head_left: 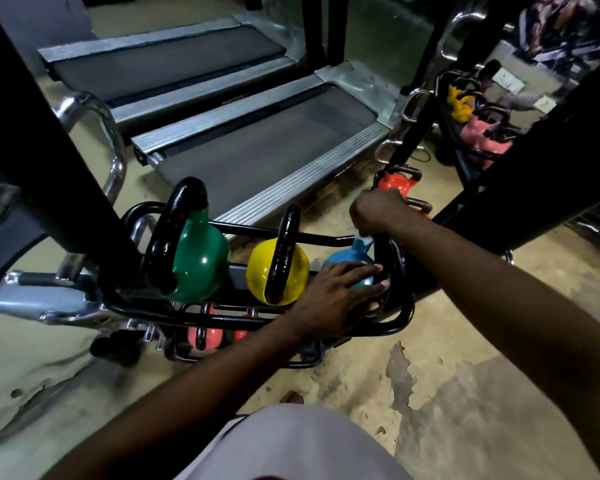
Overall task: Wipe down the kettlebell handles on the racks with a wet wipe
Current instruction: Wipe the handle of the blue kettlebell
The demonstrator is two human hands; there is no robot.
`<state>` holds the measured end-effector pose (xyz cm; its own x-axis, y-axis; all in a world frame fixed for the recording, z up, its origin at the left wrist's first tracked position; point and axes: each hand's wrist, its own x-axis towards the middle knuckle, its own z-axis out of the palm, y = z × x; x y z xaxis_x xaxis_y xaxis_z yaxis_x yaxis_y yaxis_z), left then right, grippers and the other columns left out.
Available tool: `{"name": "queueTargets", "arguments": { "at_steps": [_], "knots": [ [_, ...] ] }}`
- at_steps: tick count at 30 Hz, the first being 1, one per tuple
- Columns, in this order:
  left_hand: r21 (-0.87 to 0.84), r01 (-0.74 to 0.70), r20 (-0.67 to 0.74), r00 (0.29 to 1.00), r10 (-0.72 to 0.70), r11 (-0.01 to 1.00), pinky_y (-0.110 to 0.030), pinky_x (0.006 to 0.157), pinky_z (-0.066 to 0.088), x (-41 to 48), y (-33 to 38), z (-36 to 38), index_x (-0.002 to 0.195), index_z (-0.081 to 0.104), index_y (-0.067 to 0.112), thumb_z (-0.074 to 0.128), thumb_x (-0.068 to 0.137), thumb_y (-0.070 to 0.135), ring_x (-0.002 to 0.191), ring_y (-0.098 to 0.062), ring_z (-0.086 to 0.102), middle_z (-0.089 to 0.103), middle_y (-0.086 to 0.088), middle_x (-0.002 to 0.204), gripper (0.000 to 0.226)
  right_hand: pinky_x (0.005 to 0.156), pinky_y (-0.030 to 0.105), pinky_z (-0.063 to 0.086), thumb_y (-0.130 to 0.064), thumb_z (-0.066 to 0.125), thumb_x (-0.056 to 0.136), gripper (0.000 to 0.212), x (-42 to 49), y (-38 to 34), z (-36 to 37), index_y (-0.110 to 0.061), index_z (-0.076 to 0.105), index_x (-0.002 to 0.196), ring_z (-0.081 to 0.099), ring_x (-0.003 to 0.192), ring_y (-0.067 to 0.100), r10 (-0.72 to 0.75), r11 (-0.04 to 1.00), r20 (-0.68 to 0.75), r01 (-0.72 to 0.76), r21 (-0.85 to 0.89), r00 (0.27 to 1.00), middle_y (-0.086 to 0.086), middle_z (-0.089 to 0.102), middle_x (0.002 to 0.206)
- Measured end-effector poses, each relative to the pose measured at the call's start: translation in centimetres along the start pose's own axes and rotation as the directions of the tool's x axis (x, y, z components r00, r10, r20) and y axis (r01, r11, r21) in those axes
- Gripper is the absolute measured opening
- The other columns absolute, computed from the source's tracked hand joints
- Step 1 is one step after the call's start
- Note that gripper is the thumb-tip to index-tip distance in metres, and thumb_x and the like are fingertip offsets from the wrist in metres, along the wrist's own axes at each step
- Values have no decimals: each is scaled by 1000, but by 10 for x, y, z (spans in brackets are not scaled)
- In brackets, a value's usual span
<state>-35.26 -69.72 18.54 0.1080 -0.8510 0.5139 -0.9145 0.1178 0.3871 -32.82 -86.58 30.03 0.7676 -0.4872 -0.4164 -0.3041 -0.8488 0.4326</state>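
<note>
The blue bell (pixel 343 262) sits at the right end of the rack's (pixel 222 320) top tier, next to the yellow bell (pixel 257 271) and green bell (pixel 201 261); the left hand (pixel 340 294) lies on it, fingers straight, tips touching its black handle (pixel 383 252); the right hand (pixel 378 207) is fisted round the handle's top, a scrap of pale wipe (pixel 363 239) showing beneath; a red bell (pixel 394 183) stands just beyond; treadmills (pixel 257 150) lie behind.

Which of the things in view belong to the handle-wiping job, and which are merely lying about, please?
Job in hand:
right hand gripping the wet wipe on the blue kettlebell handle; left hand resting on it; green kettlebell; yellow kettlebell; rack.

Lying about:
treadmills; chrome tube.
</note>
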Motion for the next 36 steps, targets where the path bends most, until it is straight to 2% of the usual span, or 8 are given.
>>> {"name": "queueTargets", "arguments": {
  "at_steps": [8, 12, 15, 20, 23, 26, 31, 36],
  "knots": [
    [-23, -11, -15, 1000, 11, 1000, -42, 96, 44, 0, -3, 1, 131, 61, 27, 58, 96, 39, 127, -24, 50, 54, 0, 142, 38, 101, 43, 32, -34, 61, 86, 33, -17, -11, 10, -25, 64, 117, 49, 119, 25, -134, 943, -153, 78, -324, 979, 1, 61, 121],
    [-27, -26, -13, 1000, 25, 999, -40, 96, 44, 0, -4, 0, 131, 61, 26, 61, 95, 39, 126, -25, 51, 53, -1, 143, 38, 95, 42, 36, -38, 62, 83, 33, -37, -4, 14, -24, 63, 113, 50, 116, 30, -29, 994, -188, 8, -112, 982, 5, 58, 119],
    [-40, -46, -62, 997, 44, 998, -39, 94, 45, -1, -4, 1, 129, 63, 24, 65, 93, 35, 121, -26, 55, 56, -3, 141, 38, 82, 34, 42, -34, 62, 82, 20, -60, 4, 41, -20, 66, 96, 57, 98, 28, 202, 941, -421, -56, 333, 884, 7, 61, 101],
    [-67, -51, -43, 998, 48, 996, -40, 94, 46, 0, -5, 0, 132, 61, 21, 66, 93, 34, 122, -26, 54, 53, -5, 143, 42, 72, 28, 46, -37, 65, 89, 19, -74, 7, 78, -19, 71, 92, 60, 75, 12, 601, 201, -84, -49, 978, 795, -7, 66, 80],
    [-50, -31, -4, 1000, 30, 998, -42, 96, 45, -1, -8, 0, 132, 62, 23, 65, 92, 34, 123, -25, 54, 53, -3, 144, 42, 54, 24, 45, -33, 66, 91, 24, -57, 2, 83, -13, 69, 77, 56, 50, 11, 472, -440, 297, -70, 895, 830, -1, 65, 63],
    [-54, -19, -8, 1000, 19, 998, -44, 96, 45, 0, -7, -1, 129, 64, 24, 64, 92, 34, 122, -23, 55, 55, -1, 142, 38, 50, 23, 41, -25, 59, 91, 19, -44, 4, 97, -15, 65, 76, 51, 52, 14, 300, -688, 508, -185, 702, 807, 2, 59, 64],
    [-6, -34, 15, 999, 34, 999, -45, 95, 45, -1, -3, -7, 130, 63, 26, 58, 96, 37, 125, -22, 51, 53, 1, 144, 36, 50, 23, 31, -26, 56, 87, 17, -75, -1, 113, -17, 64, 100, 38, 48, 8, 141, -743, 484, -231, 629, 863, -4, 55, 61],
    [61, -115, 58, 992, 111, 992, -41, 104, 36, -14, -1, -6, 129, 63, 22, 54, 91, 32, 135, -28, 43, 51, -3, 146, 40, 56, 23, 43, -21, 71, 86, 14, -100, -8, 97, -17, 63, 76, 52, 56, 7, 508, -384, 151, 66, 921, 848, -8, 62, 63]
  ]
}}
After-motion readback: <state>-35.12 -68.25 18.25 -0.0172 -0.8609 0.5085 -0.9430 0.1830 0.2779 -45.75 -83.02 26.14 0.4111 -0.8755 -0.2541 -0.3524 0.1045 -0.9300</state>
